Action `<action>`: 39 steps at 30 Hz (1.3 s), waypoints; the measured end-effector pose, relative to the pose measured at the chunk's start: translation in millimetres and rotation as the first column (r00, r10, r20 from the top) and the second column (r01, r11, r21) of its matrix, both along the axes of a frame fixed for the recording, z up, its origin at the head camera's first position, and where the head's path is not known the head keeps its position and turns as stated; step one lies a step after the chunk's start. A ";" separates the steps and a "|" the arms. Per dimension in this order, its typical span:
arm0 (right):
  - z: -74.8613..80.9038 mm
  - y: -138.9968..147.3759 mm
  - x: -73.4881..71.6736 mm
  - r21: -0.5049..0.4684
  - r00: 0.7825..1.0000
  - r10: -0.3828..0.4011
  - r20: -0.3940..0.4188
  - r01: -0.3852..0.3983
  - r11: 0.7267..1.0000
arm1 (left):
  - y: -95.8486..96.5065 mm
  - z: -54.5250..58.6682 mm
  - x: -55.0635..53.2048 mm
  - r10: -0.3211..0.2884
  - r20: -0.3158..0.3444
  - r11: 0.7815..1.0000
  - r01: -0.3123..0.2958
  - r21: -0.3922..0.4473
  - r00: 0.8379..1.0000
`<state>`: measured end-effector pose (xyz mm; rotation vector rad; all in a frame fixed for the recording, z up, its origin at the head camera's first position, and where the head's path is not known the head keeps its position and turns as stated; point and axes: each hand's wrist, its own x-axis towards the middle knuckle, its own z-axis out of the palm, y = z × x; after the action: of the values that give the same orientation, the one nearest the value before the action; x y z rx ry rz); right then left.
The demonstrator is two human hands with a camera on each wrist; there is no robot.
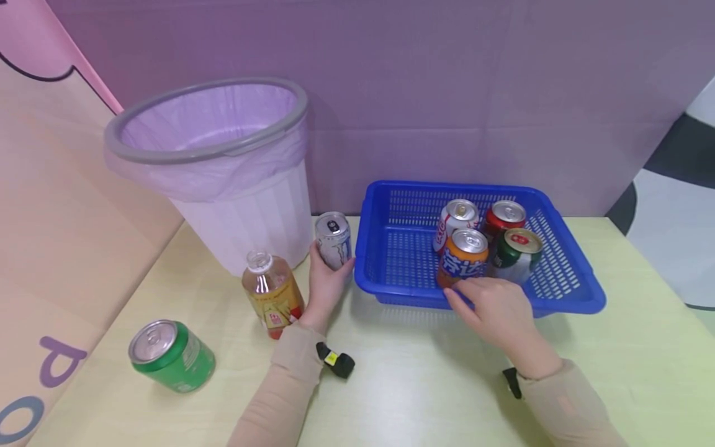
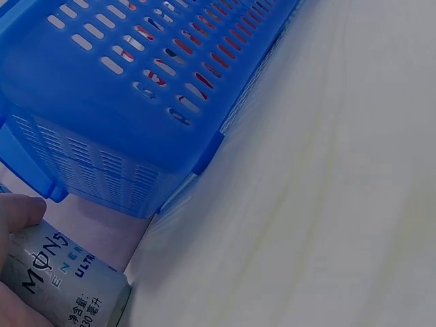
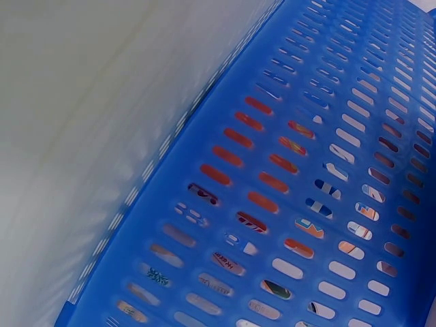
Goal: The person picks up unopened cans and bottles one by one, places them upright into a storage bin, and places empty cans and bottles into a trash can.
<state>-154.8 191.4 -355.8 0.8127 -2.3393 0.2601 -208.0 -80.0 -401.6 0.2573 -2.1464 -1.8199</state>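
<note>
In the head view, my left hand (image 1: 326,285) grips a pale Monster energy can (image 1: 333,245), with the thumb on its right side. The can (image 2: 65,276) appears at the lower left of the left wrist view, partly covered by fingers. My right hand (image 1: 494,307) grips the front rim of the blue plastic basket (image 1: 391,290), its fingertips close by an orange Fanta can (image 1: 463,257). Behind that can, a white-and-red can (image 1: 441,230), a red can (image 1: 494,220) and a dark green can (image 1: 511,257) stand upright in the basket's right half. The right wrist view shows the slotted basket wall (image 3: 225,194).
A white bin (image 1: 246,217) with a purple liner and grey rim stands at the back left. A capless bottle (image 1: 274,295) with amber liquid is beside my left wrist. Further left on the table (image 1: 402,385) sits a green can (image 1: 181,360). A purple wall covering (image 1: 419,93) rises behind.
</note>
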 end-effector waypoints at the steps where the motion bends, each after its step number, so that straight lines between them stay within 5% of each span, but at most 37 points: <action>1: 0.0 0.0 0.1 0.000 1.000 0.000 0.000 0.000 1.000 | 0.0 0.2 0.1 -0.001 0.001 1.000 0.001 0.003 1.000; 17: 1.4 -0.6 0.1 -0.002 1.000 0.003 -0.001 -0.003 1.000 | 0.5 0.5 1.8 0.027 -0.033 1.000 -0.027 -0.004 0.999; 39: 0.0 0.0 0.0 0.006 1.000 -0.003 0.005 0.003 1.000 | 0.6 24.1 9.4 0.079 -0.072 0.996 -0.075 0.050 0.994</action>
<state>-154.8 191.5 -355.8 0.8117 -2.3468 0.2543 -198.6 -79.3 -377.5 0.2753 -2.0174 -1.8100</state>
